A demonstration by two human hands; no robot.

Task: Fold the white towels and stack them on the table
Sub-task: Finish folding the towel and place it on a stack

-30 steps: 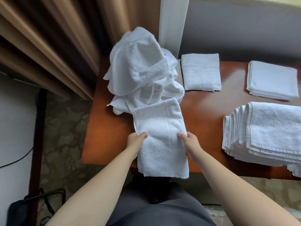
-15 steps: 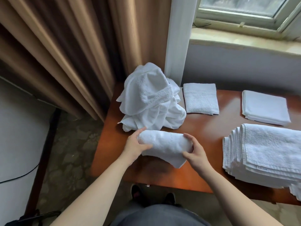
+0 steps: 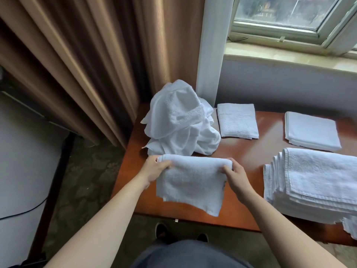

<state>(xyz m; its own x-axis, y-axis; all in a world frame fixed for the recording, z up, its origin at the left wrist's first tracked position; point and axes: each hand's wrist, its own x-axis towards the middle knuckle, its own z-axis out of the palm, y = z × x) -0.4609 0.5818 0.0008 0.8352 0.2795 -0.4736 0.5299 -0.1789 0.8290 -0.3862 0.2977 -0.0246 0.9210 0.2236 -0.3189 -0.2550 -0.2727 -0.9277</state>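
A white towel (image 3: 191, 182) hangs doubled over its upper fold above the near part of the wooden table (image 3: 255, 151), its loose lower edges drooping toward the table's front edge. The left hand (image 3: 154, 169) grips the fold's left end, fingers curled round the cloth, and the right hand (image 3: 234, 175) pinches the right end with thumb on the near side and fingers wrapped behind. Just beyond the held towel sits a crumpled heap of unfolded towels (image 3: 179, 120) at the table's far left corner, beside the brown curtain (image 3: 87, 60). To the right of the heap lies a small folded towel (image 3: 237, 120) flat on the wood, and further right another folded towel (image 3: 312, 132). Near the right hand, at the table's right side, rests a tall stack of folded towels (image 3: 313, 180). A window (image 3: 289, 14) stands above the far wall.
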